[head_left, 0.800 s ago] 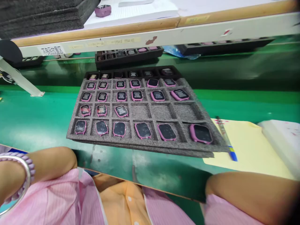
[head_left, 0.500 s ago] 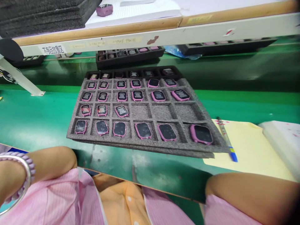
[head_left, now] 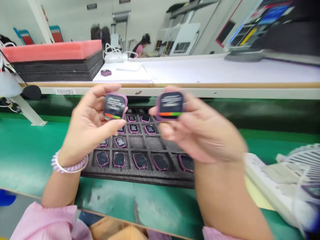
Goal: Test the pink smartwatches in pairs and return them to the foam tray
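Between the thumb and fingers of my left hand point(head_left: 86, 121) is a purple smartwatch case point(head_left: 115, 106), its lit screen facing me with white text and an orange-green bar. My right hand point(head_left: 205, 130), blurred by motion, grips a second purple watch case point(head_left: 170, 105) showing a similar screen. Both are raised above a grey foam tray point(head_left: 140, 176) on the green bench. Watches sit in many of its compartments, such as a dark-screened watch point(head_left: 140, 160) in the front row. My hands and forearms hide parts of the tray.
A shelf edge point(head_left: 220, 93) crosses behind the tray. On the shelf are a red-topped black foam stack point(head_left: 52, 63) and another purple watch point(head_left: 106, 72). A white power strip point(head_left: 270, 190) and a fan-like grille point(head_left: 306, 163) are at right. A person point(head_left: 142, 46) is far back.
Both hands, out of view before, are now raised in front of me, each with a watch. The view has tilted up, showing the shelf top and the room behind.
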Tool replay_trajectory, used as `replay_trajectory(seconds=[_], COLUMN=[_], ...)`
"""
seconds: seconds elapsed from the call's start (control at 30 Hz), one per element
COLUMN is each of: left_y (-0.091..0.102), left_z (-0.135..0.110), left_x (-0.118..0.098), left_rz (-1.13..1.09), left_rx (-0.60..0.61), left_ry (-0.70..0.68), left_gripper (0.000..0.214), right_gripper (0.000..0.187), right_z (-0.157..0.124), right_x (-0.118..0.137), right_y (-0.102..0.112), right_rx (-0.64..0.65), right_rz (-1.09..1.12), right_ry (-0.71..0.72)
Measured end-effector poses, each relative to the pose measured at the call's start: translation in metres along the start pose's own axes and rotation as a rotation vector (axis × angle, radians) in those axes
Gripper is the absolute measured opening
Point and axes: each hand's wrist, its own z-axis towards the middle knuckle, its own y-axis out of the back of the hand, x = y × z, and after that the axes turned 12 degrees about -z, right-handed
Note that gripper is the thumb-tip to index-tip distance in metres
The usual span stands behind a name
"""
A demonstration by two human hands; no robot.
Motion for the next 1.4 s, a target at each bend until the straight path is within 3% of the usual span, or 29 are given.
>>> replay_trajectory(seconds=[0.13,0.23,0.5,0.9,1.4], left_y=[-0.01,-0.013,-0.016,-0.023,-0.023], left_z=[0.008,0.011,0.011,0.008,0.011], left_x=[0.03,0.04,0.04,0.039,0.039], left_rz=[-0.105,-0.126,-0.2,-0.219,-0.206], left_rx=[0.022,0.007,0.002,-0.017,-0.026], left_ry=[0.149,0.194,0.225,0.3,0.336], left_gripper=[0.057,0.058,0.055,0.04,0.055], right_gripper=[0.061,0.063,0.052,0.051,0.052], right_z=[0.014,0.018,0.018,0.022,0.02], right_x=[-0.01,-0.019,-0.016,-0.02,-0.019], right_y=[-0.011,-0.015,-0.017,-0.022,-0.021], right_rx=[0.062,0.066,0.05,-0.019,-0.01], right_rz=[0.246,0.266,0.268,0.261,0.228], right_ry=[-0.041,-0.057,-0.004,0.037,0.041])
